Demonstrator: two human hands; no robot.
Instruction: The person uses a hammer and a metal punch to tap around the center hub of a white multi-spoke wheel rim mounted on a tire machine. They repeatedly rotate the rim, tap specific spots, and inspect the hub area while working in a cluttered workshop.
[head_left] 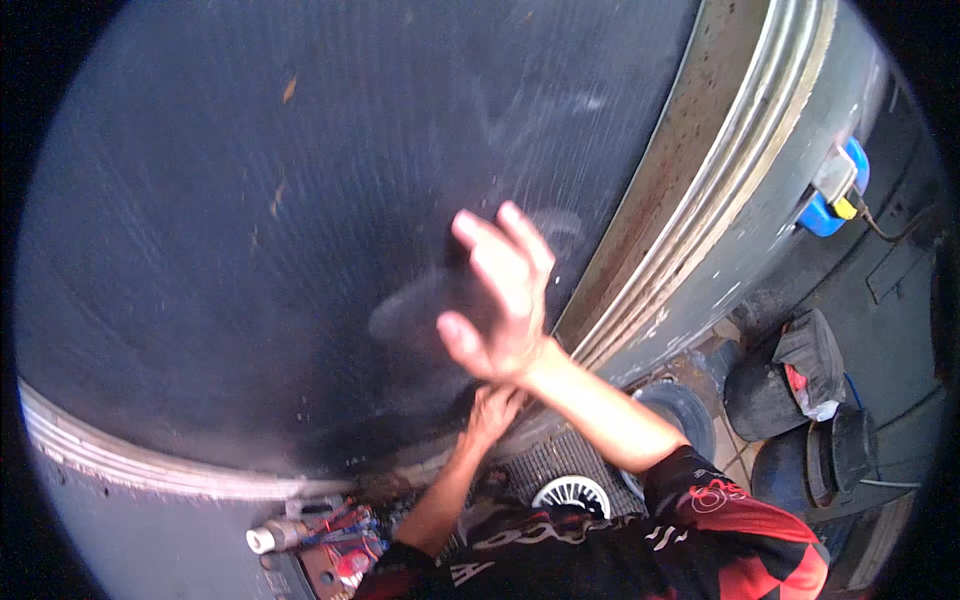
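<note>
A broad dark panel [330, 220] with pale scuffs and streaks fills most of the view. My right hand [505, 285] is raised over its lower right part, palm toward the left, fingers apart and slightly bent, holding nothing; whether it touches the panel I cannot tell. Below that wrist, my left hand [490, 412] is at the panel's near edge with its fingers curled. The right wrist partly covers those fingers, so what they grip is hidden. A ridged metal rim [715, 185] borders the panel on the right, beside a brown, spotted strip [655, 190].
A blue clamp-like fitting [826, 214] with a cable sits on the right side. Dark buckets [765, 400] and a grey tub [680, 412] stand at the lower right. Near me are a white slotted round piece [572, 494] and a tool with a white tip [275, 537] among wires.
</note>
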